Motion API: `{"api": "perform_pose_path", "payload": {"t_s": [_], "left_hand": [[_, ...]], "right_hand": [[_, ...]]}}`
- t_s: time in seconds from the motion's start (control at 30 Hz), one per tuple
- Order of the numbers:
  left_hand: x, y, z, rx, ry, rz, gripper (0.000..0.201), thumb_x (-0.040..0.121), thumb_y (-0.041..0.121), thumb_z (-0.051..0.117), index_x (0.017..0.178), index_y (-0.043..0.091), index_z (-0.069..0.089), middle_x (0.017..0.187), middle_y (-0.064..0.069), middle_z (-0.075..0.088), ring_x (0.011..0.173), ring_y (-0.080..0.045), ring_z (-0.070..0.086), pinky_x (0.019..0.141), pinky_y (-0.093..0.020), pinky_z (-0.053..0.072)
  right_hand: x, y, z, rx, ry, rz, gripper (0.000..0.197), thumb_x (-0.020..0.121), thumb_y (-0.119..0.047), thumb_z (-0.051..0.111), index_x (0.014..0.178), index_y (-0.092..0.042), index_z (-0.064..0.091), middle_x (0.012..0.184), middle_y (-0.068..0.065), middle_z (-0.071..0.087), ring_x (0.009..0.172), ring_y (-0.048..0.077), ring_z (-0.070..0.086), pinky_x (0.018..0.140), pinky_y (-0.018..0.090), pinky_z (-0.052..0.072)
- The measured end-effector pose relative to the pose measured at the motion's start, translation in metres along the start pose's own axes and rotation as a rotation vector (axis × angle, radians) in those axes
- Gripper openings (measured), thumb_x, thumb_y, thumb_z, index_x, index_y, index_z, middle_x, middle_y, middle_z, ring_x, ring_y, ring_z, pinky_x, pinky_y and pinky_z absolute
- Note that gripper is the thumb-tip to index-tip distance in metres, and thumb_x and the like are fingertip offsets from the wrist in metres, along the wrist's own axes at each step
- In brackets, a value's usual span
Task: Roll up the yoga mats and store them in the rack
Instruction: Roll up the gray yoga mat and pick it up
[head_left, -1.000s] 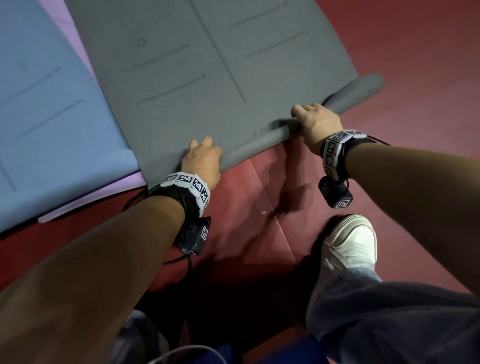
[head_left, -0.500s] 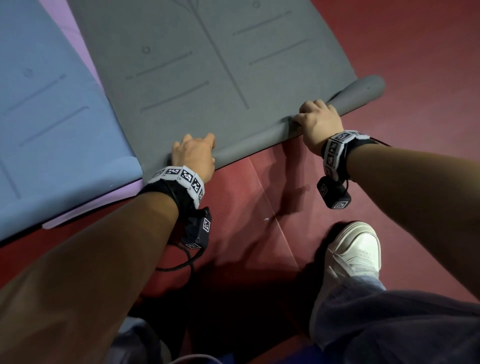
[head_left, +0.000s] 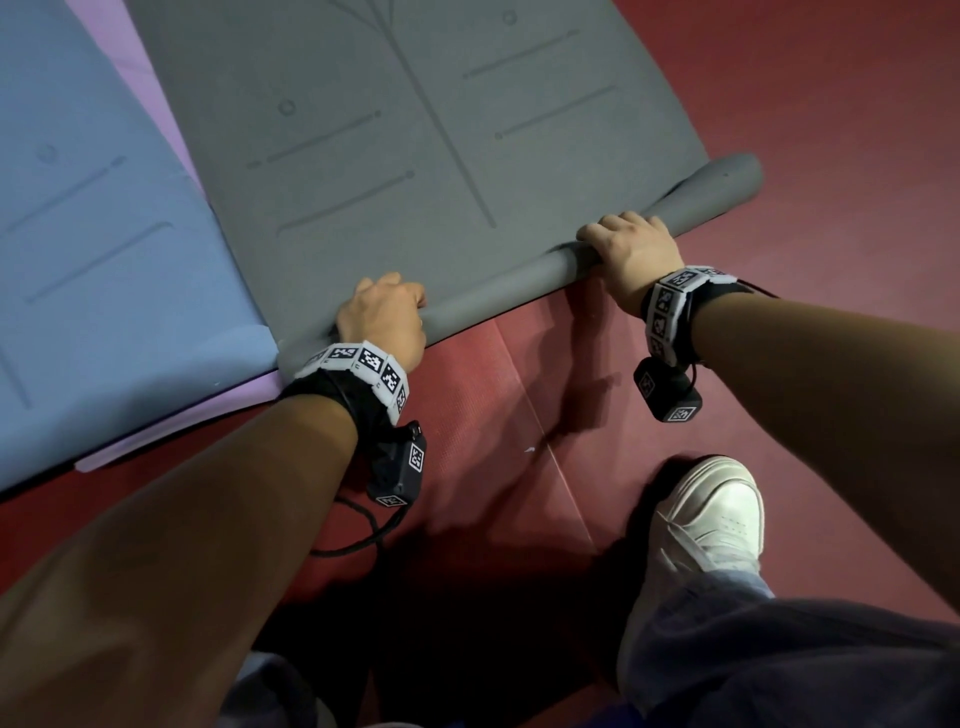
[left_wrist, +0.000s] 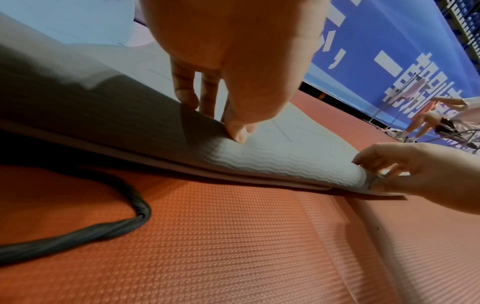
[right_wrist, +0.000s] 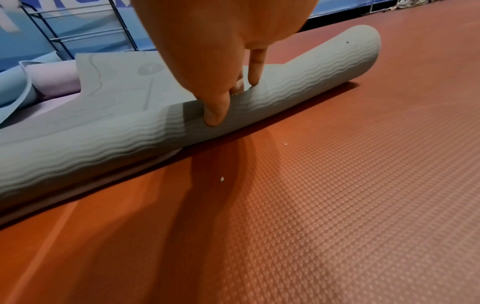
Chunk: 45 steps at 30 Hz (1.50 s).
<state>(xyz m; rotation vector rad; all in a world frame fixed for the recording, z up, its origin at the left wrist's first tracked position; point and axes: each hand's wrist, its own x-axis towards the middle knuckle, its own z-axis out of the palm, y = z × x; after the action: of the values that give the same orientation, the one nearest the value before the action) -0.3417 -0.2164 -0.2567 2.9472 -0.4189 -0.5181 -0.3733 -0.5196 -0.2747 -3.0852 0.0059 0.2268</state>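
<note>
Red floor bears grey mat, both hands curled on its rolled edge.

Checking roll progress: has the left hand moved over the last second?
Yes. The left hand has slid left along the grey mat roll, ending closer to the blue mat near corner.

The red floor in front of the grey mat's roll is bare, apart from a white shoe. A blue mat lies close on the left. Both hands sit on the roll.
</note>
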Motion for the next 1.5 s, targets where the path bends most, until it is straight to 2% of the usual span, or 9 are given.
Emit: {"api": "perform_pose_path", "payload": {"t_s": [0.17, 0.4, 0.5, 0.6, 0.87, 1.03, 1.2, 1.33, 1.5], "left_hand": [[0.002, -0.001, 0.0, -0.009, 0.038, -0.009, 0.024, 0.092, 0.008, 0.059, 0.11, 0.023, 0.059, 0.104, -0.003, 0.061, 0.102, -0.03, 0.053, 0.076, -0.039, 0.047], [0.001, 0.005, -0.007, 0.098, 0.029, 0.02, 0.026, 0.089, 0.009, 0.056, 0.105, 0.02, 0.074, 0.114, -0.001, 0.053, 0.109, -0.029, 0.047, 0.071, -0.037, 0.046], [-0.004, 0.011, -0.013, 0.125, 0.0, 0.013, 0.028, 0.091, 0.027, 0.054, 0.104, 0.015, 0.075, 0.117, -0.002, 0.051, 0.112, -0.029, 0.045, 0.077, -0.04, 0.047], [-0.006, 0.011, -0.01, 0.196, -0.027, 0.04, 0.036, 0.087, 0.046, 0.064, 0.101, 0.014, 0.073, 0.116, -0.002, 0.05, 0.113, -0.029, 0.046, 0.082, -0.041, 0.046], [0.003, 0.007, -0.008, 0.172, -0.01, 0.069, 0.034, 0.088, 0.036, 0.07, 0.114, 0.017, 0.061, 0.112, -0.005, 0.061, 0.109, -0.031, 0.054, 0.078, -0.039, 0.043], [0.009, 0.003, -0.01, 0.135, -0.009, 0.068, 0.03, 0.092, 0.032, 0.066, 0.118, 0.021, 0.058, 0.111, -0.005, 0.063, 0.109, -0.03, 0.055, 0.076, -0.037, 0.04], [0.026, -0.008, -0.015, -0.024, -0.073, -0.007, 0.031, 0.095, 0.029, 0.063, 0.126, 0.026, 0.062, 0.122, -0.003, 0.065, 0.117, -0.029, 0.056, 0.091, -0.039, 0.047], [0.028, -0.008, -0.017, -0.11, -0.069, -0.081, 0.028, 0.093, 0.03, 0.065, 0.119, 0.029, 0.056, 0.118, -0.005, 0.063, 0.109, -0.03, 0.058, 0.089, -0.038, 0.046], [0.038, -0.013, -0.021, -0.127, -0.054, -0.06, 0.023, 0.094, 0.028, 0.066, 0.117, 0.026, 0.066, 0.12, -0.001, 0.057, 0.12, -0.027, 0.045, 0.091, -0.036, 0.04]], "right_hand": [[0.004, -0.003, -0.001, -0.004, 0.009, -0.002, 0.028, 0.079, -0.003, 0.059, 0.103, -0.015, 0.053, 0.094, 0.008, 0.063, 0.093, 0.032, 0.055, 0.08, 0.04, 0.036], [0.014, -0.002, -0.006, -0.034, -0.031, 0.006, 0.03, 0.079, 0.001, 0.055, 0.104, -0.017, 0.055, 0.098, 0.008, 0.063, 0.097, 0.032, 0.055, 0.081, 0.039, 0.034], [0.021, -0.001, -0.009, -0.034, -0.044, -0.002, 0.028, 0.083, -0.002, 0.054, 0.106, -0.019, 0.057, 0.1, 0.006, 0.064, 0.1, 0.031, 0.055, 0.083, 0.038, 0.034], [0.025, 0.001, -0.009, -0.026, -0.046, -0.002, 0.028, 0.086, -0.005, 0.053, 0.109, -0.02, 0.059, 0.103, 0.005, 0.064, 0.103, 0.03, 0.054, 0.083, 0.039, 0.035], [0.023, -0.001, -0.004, -0.017, 0.085, 0.017, 0.026, 0.085, -0.01, 0.06, 0.105, -0.021, 0.072, 0.105, 0.011, 0.054, 0.098, 0.037, 0.049, 0.078, 0.042, 0.039], [0.013, -0.004, 0.002, -0.001, 0.142, -0.02, 0.029, 0.084, -0.01, 0.057, 0.109, -0.014, 0.069, 0.1, 0.012, 0.057, 0.089, 0.036, 0.053, 0.072, 0.042, 0.044], [0.009, -0.007, 0.004, 0.059, 0.18, -0.032, 0.032, 0.077, -0.013, 0.062, 0.109, -0.013, 0.058, 0.103, 0.009, 0.059, 0.096, 0.034, 0.055, 0.081, 0.041, 0.043], [0.014, -0.005, 0.004, 0.057, 0.174, -0.036, 0.031, 0.078, -0.01, 0.065, 0.108, -0.015, 0.058, 0.109, 0.007, 0.06, 0.101, 0.032, 0.055, 0.086, 0.04, 0.041], [0.025, -0.008, 0.0, 0.039, 0.17, -0.042, 0.028, 0.081, -0.01, 0.06, 0.108, -0.017, 0.06, 0.111, 0.006, 0.061, 0.103, 0.032, 0.055, 0.088, 0.04, 0.041]]}}
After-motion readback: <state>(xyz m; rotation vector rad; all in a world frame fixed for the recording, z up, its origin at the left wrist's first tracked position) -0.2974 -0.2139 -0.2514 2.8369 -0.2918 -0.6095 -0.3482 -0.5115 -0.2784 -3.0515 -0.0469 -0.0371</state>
